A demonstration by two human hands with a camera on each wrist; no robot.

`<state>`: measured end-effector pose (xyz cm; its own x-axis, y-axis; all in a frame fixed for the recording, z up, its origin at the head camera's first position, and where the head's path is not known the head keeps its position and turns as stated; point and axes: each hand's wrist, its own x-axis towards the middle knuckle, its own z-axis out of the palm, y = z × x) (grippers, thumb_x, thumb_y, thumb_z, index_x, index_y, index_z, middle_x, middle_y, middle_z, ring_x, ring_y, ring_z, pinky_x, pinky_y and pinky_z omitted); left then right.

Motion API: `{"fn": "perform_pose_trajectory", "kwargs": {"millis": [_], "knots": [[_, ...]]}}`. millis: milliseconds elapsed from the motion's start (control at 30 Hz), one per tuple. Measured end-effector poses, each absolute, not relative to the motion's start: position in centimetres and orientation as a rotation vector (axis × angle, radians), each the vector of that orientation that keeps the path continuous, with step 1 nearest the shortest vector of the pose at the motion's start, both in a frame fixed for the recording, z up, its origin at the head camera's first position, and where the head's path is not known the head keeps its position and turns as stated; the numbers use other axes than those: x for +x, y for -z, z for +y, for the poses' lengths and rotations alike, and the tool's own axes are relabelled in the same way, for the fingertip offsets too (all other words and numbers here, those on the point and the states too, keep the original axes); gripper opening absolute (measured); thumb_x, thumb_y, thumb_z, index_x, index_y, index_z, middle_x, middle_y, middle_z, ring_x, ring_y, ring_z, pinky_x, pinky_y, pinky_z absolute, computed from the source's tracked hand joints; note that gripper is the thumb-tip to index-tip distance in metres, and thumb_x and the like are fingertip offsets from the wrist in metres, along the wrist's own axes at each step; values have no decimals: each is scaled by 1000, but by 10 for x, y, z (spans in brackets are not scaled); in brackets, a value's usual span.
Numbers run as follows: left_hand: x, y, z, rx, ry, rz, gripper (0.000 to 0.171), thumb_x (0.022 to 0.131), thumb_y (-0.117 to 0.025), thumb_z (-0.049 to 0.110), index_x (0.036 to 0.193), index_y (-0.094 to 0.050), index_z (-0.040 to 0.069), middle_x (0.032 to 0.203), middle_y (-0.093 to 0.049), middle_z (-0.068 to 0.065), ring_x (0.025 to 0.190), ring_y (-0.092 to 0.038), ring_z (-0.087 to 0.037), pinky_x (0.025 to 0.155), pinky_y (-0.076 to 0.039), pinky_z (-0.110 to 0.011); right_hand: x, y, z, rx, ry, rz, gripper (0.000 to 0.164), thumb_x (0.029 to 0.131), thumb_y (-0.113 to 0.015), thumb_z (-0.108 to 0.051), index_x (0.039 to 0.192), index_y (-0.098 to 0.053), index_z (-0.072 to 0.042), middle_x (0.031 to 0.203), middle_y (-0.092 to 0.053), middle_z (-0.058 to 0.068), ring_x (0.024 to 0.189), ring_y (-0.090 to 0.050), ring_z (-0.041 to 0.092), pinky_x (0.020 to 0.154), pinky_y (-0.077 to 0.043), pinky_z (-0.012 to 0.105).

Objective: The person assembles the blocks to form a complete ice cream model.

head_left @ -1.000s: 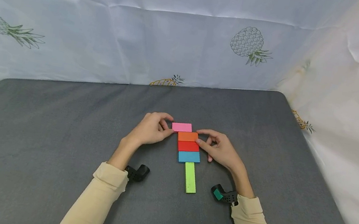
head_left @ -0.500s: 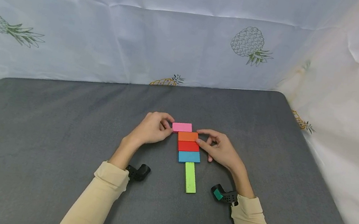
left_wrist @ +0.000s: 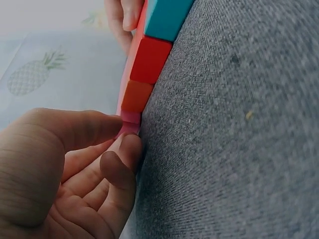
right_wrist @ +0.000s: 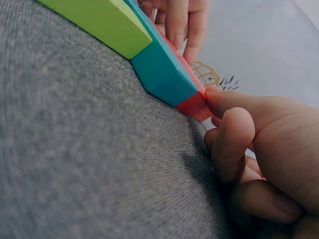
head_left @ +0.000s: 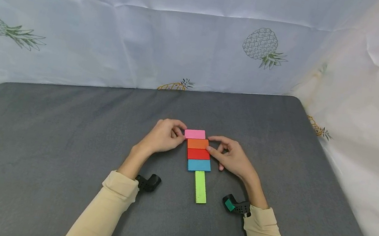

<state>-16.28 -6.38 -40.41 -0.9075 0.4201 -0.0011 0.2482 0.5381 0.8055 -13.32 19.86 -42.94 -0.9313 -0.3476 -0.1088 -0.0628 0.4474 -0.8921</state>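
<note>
In the head view, flat coloured blocks form a column on the grey cloth. My left hand (head_left: 165,135) pinches the left end of the pink block (head_left: 195,134), at the far end, between thumb and fingers. Just nearer me lies the orange block (head_left: 197,143); the thumb and index finger of my right hand (head_left: 233,156) hold its right end. The red block (head_left: 198,154) and blue block (head_left: 199,165) follow, long sides together. A green block (head_left: 201,187) points lengthwise towards me from the blue one. In the right wrist view, the thumb hides the orange block.
A grey cloth (head_left: 55,154) covers the table. Behind it and along the right hangs a white curtain (head_left: 187,42) with pineapple prints. Black camera mounts sit on the left wrist (head_left: 148,182) and right wrist (head_left: 236,205).
My left hand has slid the pink block slightly to the right, so it lies more squarely beyond the orange block. The right hand stays almost still.
</note>
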Motion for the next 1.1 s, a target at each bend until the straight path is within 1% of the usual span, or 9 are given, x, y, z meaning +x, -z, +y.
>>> {"fn": "perform_pose_trajectory", "kwargs": {"millis": [200, 467, 700, 933, 1100], "knots": [[-162, 404, -61, 544, -1308, 2568, 29, 94, -67, 7, 122, -69, -2, 89, -74, -13, 62, -61, -9, 66, -50, -25, -134, 430, 198, -351, 1461, 2447, 38, 98, -70, -20, 134, -64, -8, 67, -59, 9, 43, -55, 17, 50, -44, 29], [-160, 405, -58, 544, -1325, 2568, 28, 95, -67, 7, 121, -69, -3, 88, -73, -13, 61, -59, -10, 64, -48, -24, -133, 430, 197, -381, 1470, 2454, 39, 98, -71, -19, 133, -65, -4, 66, -60, 10, 42, -55, 16, 48, -42, 28], [-161, 406, -56, 532, -1320, 2569, 28, 96, -66, 7, 122, -69, -3, 87, -72, -13, 60, -57, -9, 62, -47, -24, -133, 430, 197, -371, 1471, 2450, 39, 98, -71, -19, 134, -64, -6, 67, -60, 9, 42, -55, 16, 47, -43, 27], [-161, 407, -55, 529, -1321, 2570, 29, 96, -66, 7, 123, -68, -4, 87, -72, -13, 59, -57, -9, 60, -46, -23, -132, 430, 197, -373, 1475, 2448, 39, 98, -71, -18, 134, -64, -4, 67, -60, 11, 42, -54, 16, 47, -42, 27], [-160, 405, -54, 521, -1322, 2570, 29, 96, -66, 7, 123, -68, -4, 87, -72, -13, 59, -57, -10, 61, -47, -23, -133, 430, 198, -366, 1467, 2455, 39, 98, -71, -18, 134, -64, -5, 67, -60, 9, 43, -54, 17, 48, -42, 27]]}}
